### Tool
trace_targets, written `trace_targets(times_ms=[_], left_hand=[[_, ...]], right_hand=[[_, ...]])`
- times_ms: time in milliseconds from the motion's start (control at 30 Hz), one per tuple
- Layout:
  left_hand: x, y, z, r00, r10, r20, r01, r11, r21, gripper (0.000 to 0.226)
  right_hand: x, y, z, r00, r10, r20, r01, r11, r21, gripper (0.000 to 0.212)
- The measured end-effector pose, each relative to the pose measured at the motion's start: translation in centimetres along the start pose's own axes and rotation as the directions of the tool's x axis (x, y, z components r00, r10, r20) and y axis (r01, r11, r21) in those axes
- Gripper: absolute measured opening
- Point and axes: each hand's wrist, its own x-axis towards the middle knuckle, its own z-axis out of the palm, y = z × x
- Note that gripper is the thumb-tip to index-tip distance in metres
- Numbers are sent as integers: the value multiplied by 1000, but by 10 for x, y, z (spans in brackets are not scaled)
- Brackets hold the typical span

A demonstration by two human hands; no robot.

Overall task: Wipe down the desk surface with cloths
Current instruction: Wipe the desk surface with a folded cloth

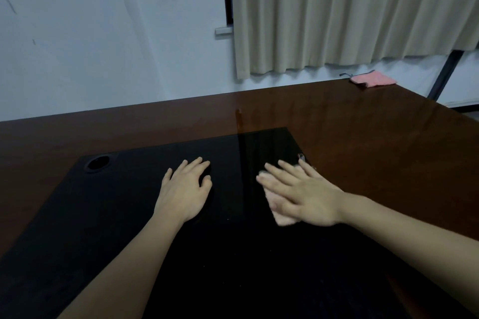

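Observation:
The desk is glossy brown wood with a large black inset panel in front of me. My right hand lies flat with straight fingers on a pale pink cloth, pressing it onto the black panel near its right edge. Most of that cloth is hidden under the hand. My left hand rests on the panel to the left, fingers lightly bent on the surface, holding nothing I can see. A second pink cloth lies at the desk's far right corner.
A round cable hole sits in the panel's far left corner. A white wall runs behind the desk, with a beige curtain hanging at the right. A dark metal frame stands past the far right corner.

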Motion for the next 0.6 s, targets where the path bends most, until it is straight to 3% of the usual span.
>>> trace_targets(times_ms=[167, 433, 600], left_hand=[[0, 0, 0, 1000, -2, 3, 2, 1000, 5, 50], [1, 2, 0, 1000, -10, 3, 10, 1000, -14, 50], [1, 4, -1, 1000, -16, 7, 16, 1000, -9, 51]], right_hand=[[-16, 18, 1, 1000, 28, 7, -29, 999, 29, 75], [62, 94, -17, 954, 296, -43, -294, 954, 56, 62], [71, 84, -18, 950, 311, -36, -308, 949, 62, 62]])
